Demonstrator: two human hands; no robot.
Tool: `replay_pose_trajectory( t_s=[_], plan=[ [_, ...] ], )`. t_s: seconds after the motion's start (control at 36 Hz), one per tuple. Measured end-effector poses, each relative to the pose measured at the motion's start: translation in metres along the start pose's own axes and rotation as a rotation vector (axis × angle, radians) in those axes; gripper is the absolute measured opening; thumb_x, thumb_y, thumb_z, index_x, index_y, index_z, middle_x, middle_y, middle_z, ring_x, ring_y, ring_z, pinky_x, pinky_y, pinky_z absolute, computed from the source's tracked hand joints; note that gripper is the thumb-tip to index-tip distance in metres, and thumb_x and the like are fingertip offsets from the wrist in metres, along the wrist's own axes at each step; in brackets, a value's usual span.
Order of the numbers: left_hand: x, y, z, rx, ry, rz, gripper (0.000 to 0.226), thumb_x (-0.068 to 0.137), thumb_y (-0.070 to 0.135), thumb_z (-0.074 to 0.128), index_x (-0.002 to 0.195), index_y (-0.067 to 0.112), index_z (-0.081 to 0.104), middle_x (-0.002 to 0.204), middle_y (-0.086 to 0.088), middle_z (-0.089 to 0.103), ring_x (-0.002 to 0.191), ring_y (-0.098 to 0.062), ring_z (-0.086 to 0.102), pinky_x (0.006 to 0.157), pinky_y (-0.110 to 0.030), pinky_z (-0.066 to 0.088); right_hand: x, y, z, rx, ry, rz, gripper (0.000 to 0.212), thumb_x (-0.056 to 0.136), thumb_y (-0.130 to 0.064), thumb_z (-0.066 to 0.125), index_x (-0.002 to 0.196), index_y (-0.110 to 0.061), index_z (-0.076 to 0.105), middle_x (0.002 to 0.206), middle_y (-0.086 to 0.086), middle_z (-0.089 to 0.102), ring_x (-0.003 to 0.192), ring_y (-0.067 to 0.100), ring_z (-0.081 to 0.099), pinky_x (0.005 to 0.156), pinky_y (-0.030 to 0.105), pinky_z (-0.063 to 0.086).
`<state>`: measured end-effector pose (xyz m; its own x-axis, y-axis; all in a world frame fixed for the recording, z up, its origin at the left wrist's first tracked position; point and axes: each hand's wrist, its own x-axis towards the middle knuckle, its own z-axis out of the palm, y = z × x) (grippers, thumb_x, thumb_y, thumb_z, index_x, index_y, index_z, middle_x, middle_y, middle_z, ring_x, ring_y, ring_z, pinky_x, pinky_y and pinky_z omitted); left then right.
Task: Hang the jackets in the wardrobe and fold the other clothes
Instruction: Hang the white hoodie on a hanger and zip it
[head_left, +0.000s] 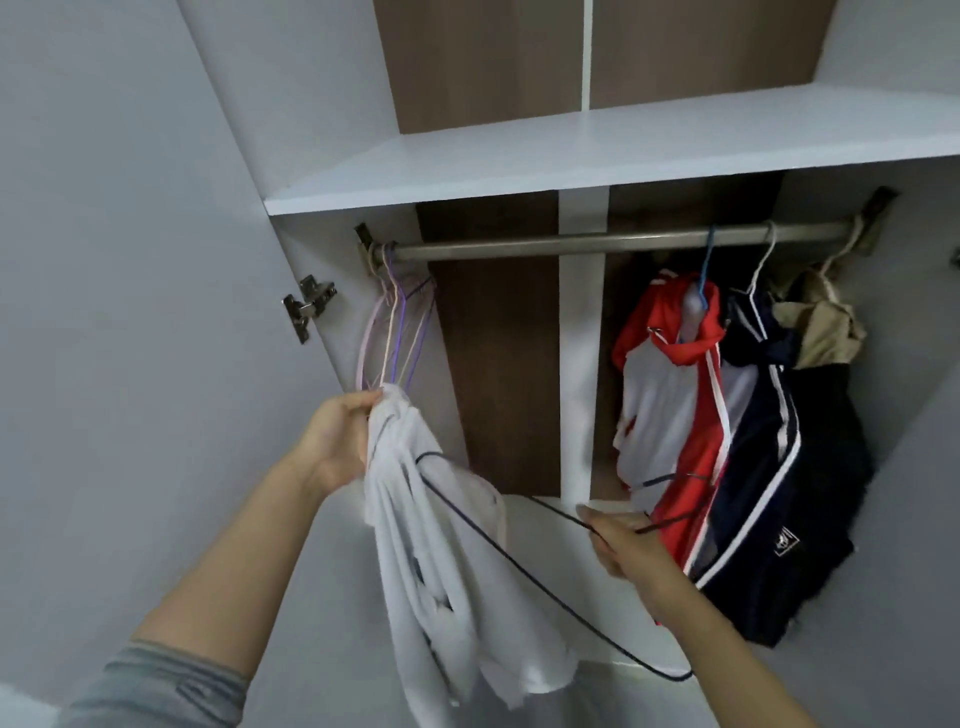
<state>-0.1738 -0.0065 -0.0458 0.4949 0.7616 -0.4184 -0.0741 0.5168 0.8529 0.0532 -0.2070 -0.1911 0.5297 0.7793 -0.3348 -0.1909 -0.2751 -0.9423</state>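
Observation:
My left hand (337, 441) grips the top of a white jacket (441, 571) that hangs down in front of the open wardrobe. My right hand (618, 545) pinches a thin dark wire hanger (519, 566); one end of the hanger lies against the white jacket, the other loops low toward the right. A metal rail (571, 244) runs across the wardrobe. On its right part hang a red and white jacket (670, 395), a navy jacket with white stripes (789, 493) and a beige garment (826, 327).
Several empty pastel wire hangers (395, 332) hang at the rail's left end, just above my left hand. A white shelf (597, 150) sits over the rail. The wardrobe door (130, 260) stands open at left, with a hinge (306, 306) on the side wall.

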Motion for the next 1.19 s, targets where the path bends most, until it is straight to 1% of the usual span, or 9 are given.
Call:
replay_pose_trajectory(
  t_s=[0.17, 0.28, 0.42, 0.53, 0.75, 0.83, 0.94, 1.08, 1.19],
  plan=[
    [-0.057, -0.007, -0.003, 0.221, -0.200, -0.033, 0.035, 0.095, 0.005, 0.038, 0.126, 0.001, 0.054, 0.121, -0.016, 0.064, 0.105, -0.028, 0.063, 0.092, -0.037, 0.052, -0.065, 0.031, 0.023, -0.098, 0.168, -0.124, 0.057, 0.092, -0.027, 0.064, 0.043, -0.023, 0.035, 0.042, -0.008, 0.037, 0.044, 0.010, 0.039, 0.057, 0.023, 0.038],
    [-0.093, -0.024, 0.009, 0.498, -0.304, 0.039, 0.031, 0.099, 0.003, 0.043, 0.127, 0.002, 0.056, 0.120, -0.012, 0.066, 0.103, -0.022, 0.066, 0.087, -0.027, 0.056, -0.097, 0.038, 0.051, -0.153, 0.211, -0.241, 0.066, 0.095, -0.017, 0.061, 0.035, -0.021, 0.032, 0.038, -0.011, 0.031, 0.038, 0.005, 0.032, 0.046, 0.017, 0.030],
    [-0.117, -0.035, 0.021, 0.802, -0.396, 0.136, 0.027, 0.099, 0.015, 0.052, 0.126, 0.011, 0.057, 0.110, -0.001, 0.067, 0.106, -0.019, 0.064, 0.098, -0.036, 0.049, -0.118, 0.041, 0.072, -0.155, 0.150, -0.254, 0.069, 0.096, -0.025, 0.058, 0.033, -0.022, 0.031, 0.036, -0.011, 0.029, 0.037, 0.005, 0.030, 0.048, 0.020, 0.028],
    [-0.114, -0.037, 0.016, 0.973, -0.304, 0.261, 0.031, 0.094, 0.010, 0.062, 0.125, 0.011, 0.056, 0.115, -0.011, 0.064, 0.109, -0.026, 0.061, 0.100, -0.039, 0.047, -0.123, 0.043, 0.056, -0.124, 0.186, -0.239, 0.070, 0.096, -0.023, 0.058, 0.031, -0.022, 0.034, 0.035, -0.012, 0.031, 0.036, 0.004, 0.032, 0.047, 0.018, 0.029],
    [-0.080, -0.049, 0.012, 0.577, 0.039, 0.147, 0.030, 0.095, 0.012, 0.061, 0.124, 0.004, 0.060, 0.122, -0.020, 0.064, 0.103, -0.028, 0.062, 0.095, -0.039, 0.050, -0.112, 0.043, 0.010, -0.157, 0.094, -0.096, 0.071, 0.094, -0.026, 0.061, 0.033, -0.020, 0.026, 0.040, -0.012, 0.026, 0.037, 0.003, 0.027, 0.054, 0.019, 0.033],
    [-0.077, -0.058, 0.026, 0.649, 0.024, 0.188, 0.019, 0.095, 0.012, 0.061, 0.112, 0.006, 0.065, 0.114, -0.019, 0.067, 0.104, -0.031, 0.063, 0.099, -0.044, 0.048, -0.105, 0.047, 0.004, -0.229, 0.041, -0.061, 0.070, 0.093, -0.030, 0.061, 0.032, -0.020, 0.028, 0.040, -0.011, 0.027, 0.037, 0.003, 0.028, 0.058, 0.020, 0.035],
    [-0.073, -0.052, 0.042, 0.608, 0.000, 0.231, 0.026, 0.095, 0.012, 0.060, 0.118, 0.001, 0.063, 0.115, -0.023, 0.068, 0.096, -0.028, 0.066, 0.091, -0.041, 0.052, -0.094, 0.042, 0.003, -0.323, -0.067, -0.080, 0.069, 0.094, -0.027, 0.060, 0.035, -0.021, 0.026, 0.039, -0.012, 0.024, 0.036, 0.004, 0.023, 0.043, 0.014, 0.025],
    [-0.083, -0.057, 0.066, 0.419, -0.300, 0.079, 0.037, 0.087, 0.024, 0.066, 0.122, 0.014, 0.062, 0.112, -0.011, 0.072, 0.097, -0.024, 0.071, 0.077, -0.031, 0.059, -0.082, 0.018, 0.020, -0.201, -0.104, -0.108, 0.069, 0.095, -0.024, 0.061, 0.035, -0.023, 0.026, 0.039, -0.012, 0.025, 0.035, 0.004, 0.024, 0.041, 0.013, 0.025],
    [-0.080, -0.070, 0.079, 1.101, -0.162, 0.415, 0.023, 0.091, 0.027, 0.067, 0.111, 0.017, 0.065, 0.103, -0.006, 0.069, 0.093, -0.021, 0.066, 0.082, -0.030, 0.052, -0.072, -0.009, 0.025, -0.029, 0.014, -0.173, 0.062, 0.092, -0.017, 0.063, 0.038, -0.025, 0.034, 0.042, -0.009, 0.034, 0.040, 0.003, 0.035, 0.047, 0.018, 0.032]
  ],
)
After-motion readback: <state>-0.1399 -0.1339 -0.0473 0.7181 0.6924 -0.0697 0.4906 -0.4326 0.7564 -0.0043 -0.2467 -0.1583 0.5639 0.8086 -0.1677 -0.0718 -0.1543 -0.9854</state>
